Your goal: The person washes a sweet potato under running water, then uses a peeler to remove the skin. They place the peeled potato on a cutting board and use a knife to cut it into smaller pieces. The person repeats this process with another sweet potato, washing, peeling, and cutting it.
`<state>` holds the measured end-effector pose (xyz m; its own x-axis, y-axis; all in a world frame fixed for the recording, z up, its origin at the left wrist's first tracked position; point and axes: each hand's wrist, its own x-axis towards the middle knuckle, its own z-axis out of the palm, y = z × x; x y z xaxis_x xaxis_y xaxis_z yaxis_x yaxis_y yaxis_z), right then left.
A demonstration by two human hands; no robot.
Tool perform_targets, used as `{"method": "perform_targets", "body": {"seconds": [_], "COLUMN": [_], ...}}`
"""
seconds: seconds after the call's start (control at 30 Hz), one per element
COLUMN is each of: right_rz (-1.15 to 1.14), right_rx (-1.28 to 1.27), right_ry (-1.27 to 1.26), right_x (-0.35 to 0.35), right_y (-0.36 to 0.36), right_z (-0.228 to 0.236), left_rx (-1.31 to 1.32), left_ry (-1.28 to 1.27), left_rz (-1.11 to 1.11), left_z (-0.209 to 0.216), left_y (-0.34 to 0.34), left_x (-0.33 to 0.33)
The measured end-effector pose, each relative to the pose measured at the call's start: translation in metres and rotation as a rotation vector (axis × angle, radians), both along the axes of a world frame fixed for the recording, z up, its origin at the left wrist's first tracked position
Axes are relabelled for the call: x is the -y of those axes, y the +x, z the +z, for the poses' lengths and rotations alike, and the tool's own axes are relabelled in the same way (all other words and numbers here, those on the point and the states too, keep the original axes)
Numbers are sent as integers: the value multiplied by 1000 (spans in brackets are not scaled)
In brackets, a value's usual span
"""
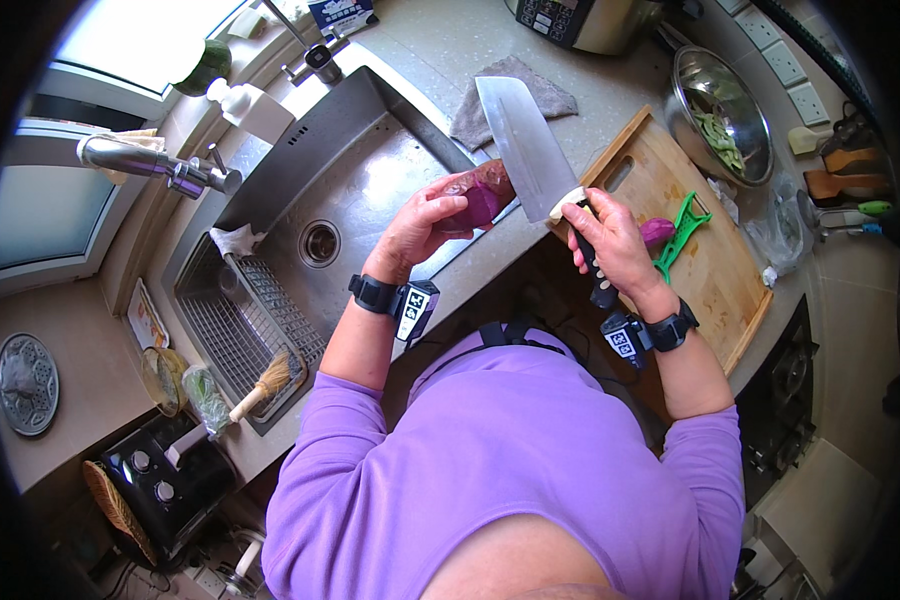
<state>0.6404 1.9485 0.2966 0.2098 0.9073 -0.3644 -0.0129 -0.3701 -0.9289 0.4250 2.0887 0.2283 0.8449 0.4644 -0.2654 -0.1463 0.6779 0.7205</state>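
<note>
My left hand (417, 222) is closed around a purple sweet potato (483, 203), held over the sink's near right edge. Bright purple flesh shows on one side and reddish-brown skin at its far end. In my right hand (612, 240) is the dark handle of a cleaver (526, 148). Its broad blade points up and away, close to the sweet potato's end; whether they touch I cannot tell. Just right of that hand, a peeled purple piece (657, 232) and a green peeler (682, 236) lie on the wooden cutting board (722, 295).
The steel sink (370, 165) has a wire drying basket (255, 310) at its left, with a straw brush (262, 385) beside it. A grey cloth (475, 118) lies behind the blade. A metal bowl (686, 85) with green scraps stands past the board. A stove (785, 380) is at the right.
</note>
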Motion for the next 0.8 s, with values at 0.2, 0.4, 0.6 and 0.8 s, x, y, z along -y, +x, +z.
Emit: {"method": "perform_targets", "body": {"seconds": [0.2, 0.4, 0.6, 0.8], "right_rz": [14, 162, 166, 187], "right_rx": [11, 42, -27, -22], "right_ry": [-32, -84, -110, -131], "right_x": [3, 1, -1, -3], "right_y": [-6, 9, 3, 6], "right_z": [-2, 9, 9, 7], "left_rx": [-56, -77, -75, -57], "left_ry": [86, 143, 188, 137], "left_rz": [-15, -104, -58, -77], "left_z": [0, 3, 3, 4], "left_y": [1, -7, -4, -6], "left_x": [0, -6, -2, -2]}}
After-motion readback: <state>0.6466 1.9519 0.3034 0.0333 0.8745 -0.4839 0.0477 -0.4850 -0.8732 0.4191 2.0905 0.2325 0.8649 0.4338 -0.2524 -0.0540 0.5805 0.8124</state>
